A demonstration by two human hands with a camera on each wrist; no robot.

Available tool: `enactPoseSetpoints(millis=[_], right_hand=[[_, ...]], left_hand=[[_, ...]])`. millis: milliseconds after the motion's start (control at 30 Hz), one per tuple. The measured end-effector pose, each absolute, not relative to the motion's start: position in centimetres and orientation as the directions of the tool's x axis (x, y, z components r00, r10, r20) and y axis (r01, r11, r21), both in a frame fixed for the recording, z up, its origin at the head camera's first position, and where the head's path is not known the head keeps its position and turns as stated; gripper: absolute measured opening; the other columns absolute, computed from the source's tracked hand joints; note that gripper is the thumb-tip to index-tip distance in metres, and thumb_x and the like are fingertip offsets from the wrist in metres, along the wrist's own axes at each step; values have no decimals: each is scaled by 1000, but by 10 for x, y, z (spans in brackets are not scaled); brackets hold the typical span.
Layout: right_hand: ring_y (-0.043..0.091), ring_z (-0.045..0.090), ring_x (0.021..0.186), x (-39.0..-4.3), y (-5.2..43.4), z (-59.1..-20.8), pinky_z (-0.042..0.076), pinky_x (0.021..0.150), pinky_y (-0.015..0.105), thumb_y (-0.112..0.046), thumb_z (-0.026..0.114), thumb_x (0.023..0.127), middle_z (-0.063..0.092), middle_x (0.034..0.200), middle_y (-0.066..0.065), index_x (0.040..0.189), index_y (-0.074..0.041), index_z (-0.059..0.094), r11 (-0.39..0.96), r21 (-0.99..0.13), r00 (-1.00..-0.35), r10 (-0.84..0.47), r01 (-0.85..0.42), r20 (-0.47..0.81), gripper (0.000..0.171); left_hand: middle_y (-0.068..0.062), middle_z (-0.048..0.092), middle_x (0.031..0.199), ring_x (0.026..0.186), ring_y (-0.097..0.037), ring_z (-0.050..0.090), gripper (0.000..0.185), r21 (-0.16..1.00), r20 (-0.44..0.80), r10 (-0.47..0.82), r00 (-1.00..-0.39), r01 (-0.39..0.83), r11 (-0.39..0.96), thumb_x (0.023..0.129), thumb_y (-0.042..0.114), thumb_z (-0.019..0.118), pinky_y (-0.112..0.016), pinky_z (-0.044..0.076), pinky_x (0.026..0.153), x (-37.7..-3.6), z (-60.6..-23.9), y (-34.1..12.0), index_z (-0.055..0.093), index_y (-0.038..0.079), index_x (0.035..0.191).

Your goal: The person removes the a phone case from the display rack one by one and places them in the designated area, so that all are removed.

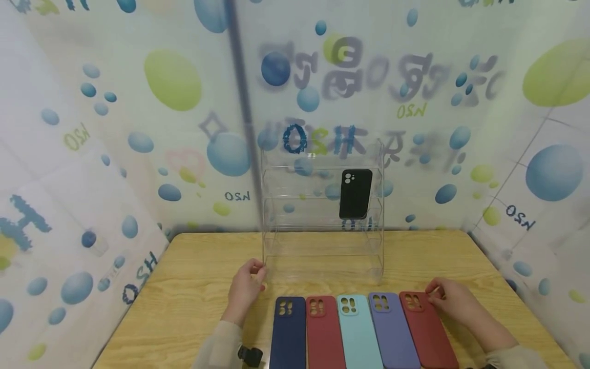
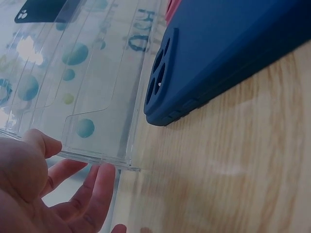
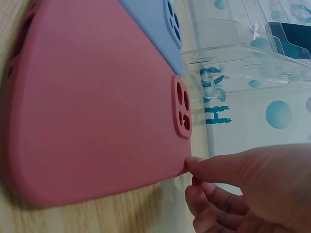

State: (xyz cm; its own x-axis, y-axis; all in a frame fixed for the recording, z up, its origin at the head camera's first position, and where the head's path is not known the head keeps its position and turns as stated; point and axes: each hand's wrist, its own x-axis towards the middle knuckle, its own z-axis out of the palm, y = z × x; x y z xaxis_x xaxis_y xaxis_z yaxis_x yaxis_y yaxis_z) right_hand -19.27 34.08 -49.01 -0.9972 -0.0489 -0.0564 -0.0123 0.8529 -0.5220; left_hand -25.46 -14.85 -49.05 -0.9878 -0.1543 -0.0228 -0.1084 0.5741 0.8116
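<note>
Bubble-print sheets with blue and green blobs wrap around a light wooden table (image 1: 193,287), and a clear plastic rack (image 1: 322,215) with stepped shelves stands at the middle of it. One black phone case (image 1: 355,193) leans upright on an upper shelf, right of center. In front of the rack, five more cases lie flat in a tight row, edges touching: navy case (image 1: 288,333), red case (image 1: 324,333), teal case (image 1: 358,333), lilac case (image 1: 393,330) and dark red case (image 1: 428,328). Left hand (image 1: 246,287) sits at the rack's lower left corner, thumb and fingers pinching the clear edge, as the left wrist view shows up close. Right hand (image 1: 454,302) is at the top right corner of the dark red case, fingertips curled and touching its edge; can't tell if it's actually gripped. Small black object (image 1: 250,355) sits by the left sleeve.
</note>
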Motion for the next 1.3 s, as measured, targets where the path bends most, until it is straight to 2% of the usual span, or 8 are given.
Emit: enactPoseSetpoints(millis=[200, 333, 500, 600, 900, 1000, 1300], right_hand=[[14, 53, 68, -192, 330, -483, 44, 59, 29, -12, 80, 87, 60, 78, 1, 101, -3, 66, 855, -518, -999, -29, -12, -25, 22], [16, 61, 75, -192, 312, -469, 48, 62, 33, -18, 84, 84, 64, 85, 2, 104, -3, 67, 861, -508, -999, -22, -32, 26, 29], [20, 68, 83, -198, 289, -450, 55, 67, 36, -19, 81, 88, 71, 99, 9, 111, -3, 68, 842, -535, -996, -17, -63, 90, 31], [22, 70, 85, -204, 278, -441, 57, 68, 38, -18, 79, 90, 72, 104, 13, 113, -4, 68, 830, -547, -985, -14, -108, 173, 29], [26, 71, 86, -223, 255, -404, 59, 73, 38, -14, 74, 95, 71, 104, 14, 116, -4, 69, 821, -535, -916, 37, -200, 400, 24], [25, 70, 86, -228, 241, -388, 57, 74, 38, -13, 74, 95, 70, 105, 15, 121, -4, 69, 814, -539, -901, 46, -217, 432, 27], [30, 68, 87, -251, 205, -357, 60, 78, 48, -13, 72, 97, 64, 113, 19, 133, -3, 65, 804, -528, -856, 48, -273, 515, 38]], left_hand=[[-14, 71, 115, 67, -15, 70, 16, 812, -12, -146, -989, -95, 576, 104, 23, 62, -29, 45, 55, -255, -492, -150, 67, 11, 113], [-15, 72, 114, 66, -14, 69, 15, 813, -1, -141, -990, -83, 576, 104, 22, 61, -29, 46, 55, -254, -492, -150, 67, 11, 112], [-15, 71, 113, 65, -14, 69, 15, 816, 10, -138, -990, -72, 574, 104, 22, 61, -29, 46, 56, -255, -491, -152, 67, 10, 111], [-14, 71, 113, 66, -15, 69, 15, 819, 13, -140, -990, -70, 569, 104, 22, 62, -29, 46, 55, -255, -491, -152, 67, 10, 111], [-13, 72, 112, 65, -14, 68, 12, 819, -3, -147, -989, -87, 567, 103, 23, 63, -29, 45, 54, -256, -495, -150, 67, 13, 108], [-14, 73, 112, 64, -14, 69, 13, 818, 9, -144, -990, -76, 570, 103, 22, 63, -29, 45, 55, -255, -496, -151, 67, 11, 109], [-14, 73, 111, 64, -13, 69, 13, 817, 17, -137, -990, -65, 573, 103, 22, 62, -29, 45, 54, -255, -495, -150, 67, 11, 109]])
